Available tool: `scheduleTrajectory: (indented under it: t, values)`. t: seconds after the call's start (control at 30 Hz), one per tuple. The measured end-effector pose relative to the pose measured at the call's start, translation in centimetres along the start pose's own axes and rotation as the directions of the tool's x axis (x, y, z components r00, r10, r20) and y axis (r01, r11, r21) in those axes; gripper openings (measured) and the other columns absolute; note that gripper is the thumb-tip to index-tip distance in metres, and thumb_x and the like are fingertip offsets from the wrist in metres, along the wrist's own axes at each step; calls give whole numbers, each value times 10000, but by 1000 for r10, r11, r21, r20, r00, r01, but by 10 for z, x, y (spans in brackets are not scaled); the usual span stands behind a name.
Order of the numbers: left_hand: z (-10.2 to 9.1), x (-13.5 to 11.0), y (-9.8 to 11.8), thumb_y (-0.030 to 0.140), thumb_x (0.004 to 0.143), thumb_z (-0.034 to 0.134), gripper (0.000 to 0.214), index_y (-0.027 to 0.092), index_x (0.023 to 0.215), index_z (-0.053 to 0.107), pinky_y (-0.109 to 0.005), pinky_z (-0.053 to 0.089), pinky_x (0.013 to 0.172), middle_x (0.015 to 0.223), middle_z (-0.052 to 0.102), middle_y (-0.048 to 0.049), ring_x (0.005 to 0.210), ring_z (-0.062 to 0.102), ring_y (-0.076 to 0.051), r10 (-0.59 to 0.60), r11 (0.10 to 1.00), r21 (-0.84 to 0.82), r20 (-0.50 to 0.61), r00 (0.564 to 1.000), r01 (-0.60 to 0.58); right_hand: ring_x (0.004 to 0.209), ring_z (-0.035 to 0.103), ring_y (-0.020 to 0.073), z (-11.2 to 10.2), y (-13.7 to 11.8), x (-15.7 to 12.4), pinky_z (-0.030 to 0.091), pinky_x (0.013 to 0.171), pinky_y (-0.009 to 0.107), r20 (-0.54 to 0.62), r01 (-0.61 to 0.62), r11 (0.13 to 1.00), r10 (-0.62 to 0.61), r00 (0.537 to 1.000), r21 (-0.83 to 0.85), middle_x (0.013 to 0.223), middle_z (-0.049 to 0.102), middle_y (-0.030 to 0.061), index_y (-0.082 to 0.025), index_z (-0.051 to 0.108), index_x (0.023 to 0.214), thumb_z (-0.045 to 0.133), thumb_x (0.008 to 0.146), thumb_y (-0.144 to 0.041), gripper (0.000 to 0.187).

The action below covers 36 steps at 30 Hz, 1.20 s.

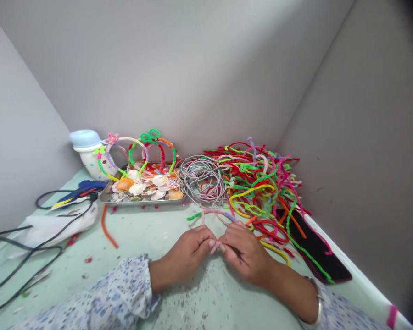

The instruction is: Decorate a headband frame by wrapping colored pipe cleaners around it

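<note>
My left hand (196, 250) and my right hand (244, 252) meet low over the middle of the table, both closed in a pinch. Between their fingertips is a small twisted piece of light pink pipe cleaner (215, 247), with a touch of orange beside it. Just beyond the fingers, a pink and purple pipe cleaner arc (213, 211) with a green end (194, 216) rises behind the hands. Whether it joins the pinched piece is hidden by my fingers.
A metal tray (141, 202) holds seashells (158, 181), with pipe-cleaner hoops (144, 156) standing there. Coiled grey wire (203, 181) lies beside a pipe cleaner heap (258, 178). A black flat object (325, 256) is right; a white jar (92, 160), blue-handled tool (84, 187) and black cable (30, 250) are left.
</note>
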<state>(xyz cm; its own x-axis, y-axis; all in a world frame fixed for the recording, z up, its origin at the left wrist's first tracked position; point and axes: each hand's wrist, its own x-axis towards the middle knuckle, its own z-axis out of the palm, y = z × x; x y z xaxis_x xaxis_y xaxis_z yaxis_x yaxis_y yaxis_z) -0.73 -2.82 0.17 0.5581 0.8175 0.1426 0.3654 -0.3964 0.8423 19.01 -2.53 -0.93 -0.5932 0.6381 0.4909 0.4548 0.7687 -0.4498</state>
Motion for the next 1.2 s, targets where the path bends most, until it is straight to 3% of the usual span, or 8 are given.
scheduleTrajectory:
  t: [0.37, 0.57, 0.7, 0.83, 0.9, 1.03, 1.1, 1.2]
  values:
    - [3, -2, 0, 290, 943, 411, 259, 164, 772, 559, -271, 397, 729, 770, 544, -8, 770, 507, -152, 12, 1000, 21, -82, 997, -10, 678, 474, 169, 3, 2, 0, 336, 675, 321, -52, -13, 1000, 14, 999, 20, 668, 533, 9, -190, 580, 775, 477, 865, -170, 138]
    - [4, -6, 5, 168, 902, 451, 192, 189, 1044, 579, -291, 438, 750, 960, 561, -46, 804, 539, -154, 95, 994, 67, -175, 980, -85, 697, 490, 177, 2, 3, -1, 355, 682, 323, -98, -67, 996, 73, 993, 65, 700, 566, 23, -196, 601, 798, 453, 901, -216, 182]
    - [7, -10, 7, 99, 878, 454, 300, 214, 1149, 513, -260, 457, 703, 1127, 505, -68, 788, 549, -127, 126, 991, 90, -364, 923, -100, 703, 507, 178, -2, 1, -1, 366, 691, 325, -158, -83, 988, 102, 982, 127, 705, 575, 22, -207, 631, 829, 438, 915, -222, 211]
    - [8, -12, 11, 105, 881, 472, 254, 218, 1108, 484, -238, 448, 637, 1048, 492, -48, 703, 520, -105, 147, 989, 94, -511, 847, -115, 683, 509, 177, -5, -1, -2, 384, 688, 325, -234, -140, 975, 178, 956, 171, 687, 561, 22, -199, 627, 794, 435, 921, -240, 234]
    - [8, -12, 12, 95, 878, 468, 220, 207, 1063, 510, -245, 451, 668, 999, 509, -47, 758, 530, -124, 163, 986, 115, -466, 870, -123, 674, 513, 174, -6, -2, -2, 392, 688, 323, -251, -145, 970, 192, 949, 195, 684, 561, 20, -199, 632, 797, 434, 922, -244, 239]
    - [7, -10, 9, 18, 849, 419, 349, 207, 1099, 574, -287, 453, 830, 1050, 544, -71, 964, 549, -166, 215, 971, 155, -235, 948, -182, 692, 525, 174, -8, -4, -2, 401, 694, 317, -249, -140, 964, 196, 948, 224, 704, 580, 23, -203, 647, 795, 423, 929, -244, 264]
    - [7, -9, 6, -23, 811, 404, 420, 220, 1096, 596, -284, 456, 830, 1069, 547, -70, 965, 559, -164, 226, 965, 167, -152, 962, -201, 695, 522, 174, -8, -5, -1, 400, 691, 315, -239, -137, 967, 188, 953, 213, 705, 579, 25, -205, 650, 771, 414, 931, -243, 288]
    - [7, -10, 3, -47, 771, 402, 423, 214, 1008, 634, -267, 462, 784, 1033, 559, -61, 910, 575, -155, 247, 958, 183, -132, 960, -221, 669, 501, 172, -7, -5, -1, 395, 673, 314, -246, -135, 974, 178, 953, 182, 680, 555, 21, -202, 632, 757, 418, 924, -247, 275]
